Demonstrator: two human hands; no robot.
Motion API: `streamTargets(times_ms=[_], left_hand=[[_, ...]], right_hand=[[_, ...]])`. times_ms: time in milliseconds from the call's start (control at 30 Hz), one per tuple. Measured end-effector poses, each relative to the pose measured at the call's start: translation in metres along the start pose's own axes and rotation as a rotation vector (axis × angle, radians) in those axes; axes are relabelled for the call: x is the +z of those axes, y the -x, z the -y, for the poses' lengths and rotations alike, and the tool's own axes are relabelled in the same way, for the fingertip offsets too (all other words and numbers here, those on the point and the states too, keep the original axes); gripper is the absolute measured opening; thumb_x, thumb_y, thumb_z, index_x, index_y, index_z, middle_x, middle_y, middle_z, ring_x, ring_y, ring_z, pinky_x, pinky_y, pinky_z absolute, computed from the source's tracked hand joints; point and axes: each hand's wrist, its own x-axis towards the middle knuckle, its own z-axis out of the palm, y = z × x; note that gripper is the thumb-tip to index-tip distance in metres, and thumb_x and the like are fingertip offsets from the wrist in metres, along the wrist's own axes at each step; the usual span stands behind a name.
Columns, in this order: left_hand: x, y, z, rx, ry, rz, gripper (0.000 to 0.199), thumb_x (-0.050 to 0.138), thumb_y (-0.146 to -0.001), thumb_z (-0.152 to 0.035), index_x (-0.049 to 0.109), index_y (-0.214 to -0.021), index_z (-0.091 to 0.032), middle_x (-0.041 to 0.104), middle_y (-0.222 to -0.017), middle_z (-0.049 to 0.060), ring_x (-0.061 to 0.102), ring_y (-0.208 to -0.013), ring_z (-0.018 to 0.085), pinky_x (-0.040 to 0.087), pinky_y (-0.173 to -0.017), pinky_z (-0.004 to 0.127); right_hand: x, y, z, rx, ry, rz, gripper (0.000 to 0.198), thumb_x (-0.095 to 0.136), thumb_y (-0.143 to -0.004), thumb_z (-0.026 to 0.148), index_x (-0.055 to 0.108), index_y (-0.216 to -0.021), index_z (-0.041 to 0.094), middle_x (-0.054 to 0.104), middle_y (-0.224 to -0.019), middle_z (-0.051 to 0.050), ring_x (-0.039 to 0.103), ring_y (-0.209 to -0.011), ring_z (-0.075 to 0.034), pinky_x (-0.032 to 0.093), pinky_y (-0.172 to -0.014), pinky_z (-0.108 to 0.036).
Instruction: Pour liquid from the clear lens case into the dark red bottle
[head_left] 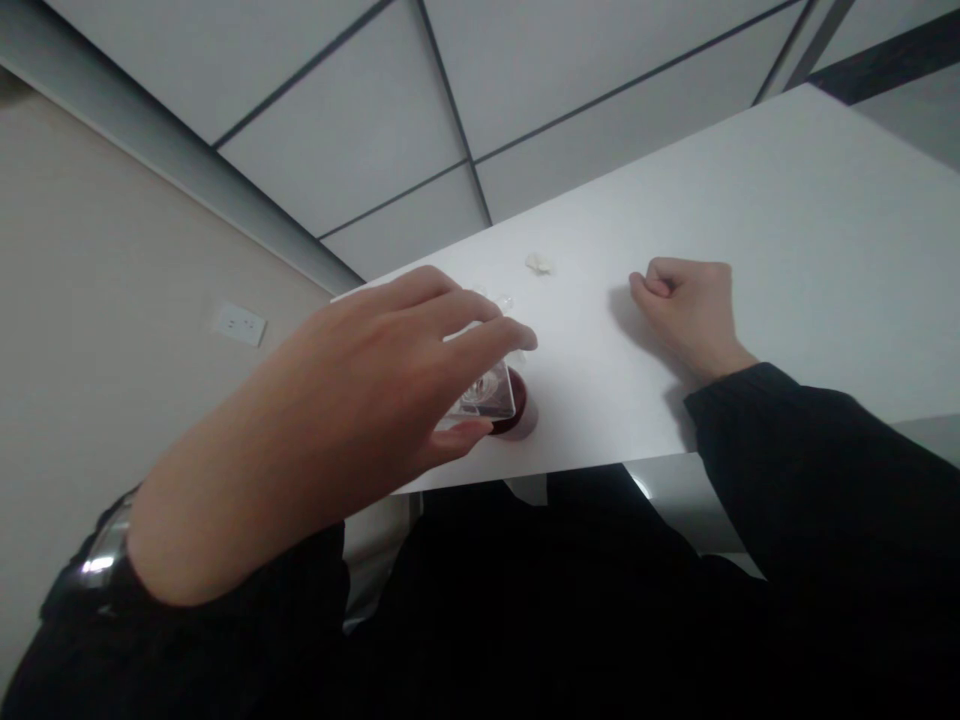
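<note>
My left hand [390, 370] reaches in from the left, its fingers and thumb around a small clear plastic box [495, 392]. The thumb lies at the near edge of the box and the fingers curve over its far side. Coiled or round shapes show through the box, too blurred to name. Just beneath and to the right of it is a round cup-like thing [523, 410] with a dark red top, partly hidden. My right hand [690, 305] rests on the table as a closed fist, with nothing visible in it.
The white table [825, 270] runs along a wall of pale panels [375, 130]. A small crumpled whitish piece [538, 263] lies near its far edge. Beyond my left fingers is a small clear item [505, 302]. A wall socket [240, 324] is at left.
</note>
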Motion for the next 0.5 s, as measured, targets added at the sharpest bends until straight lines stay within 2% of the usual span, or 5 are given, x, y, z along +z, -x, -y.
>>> streamTargets(times_ms=[500], left_hand=[[-0.0007,-0.0021,-0.0007,0.006,0.009,0.005,0.038,0.065,-0.095,-0.028,0.065,-0.132,-0.027,0.075,-0.128,0.005,0.068,-0.116,0.027,0.058,-0.103,0.044]], right_hand=[[0.0001,0.0005,0.0009,-0.010,-0.025,-0.004,0.045,0.060,-0.079,0.015,0.023,-0.055,0.025,0.026,-0.049,0.005,0.027,-0.052,-0.014,0.022,-0.059,-0.036]])
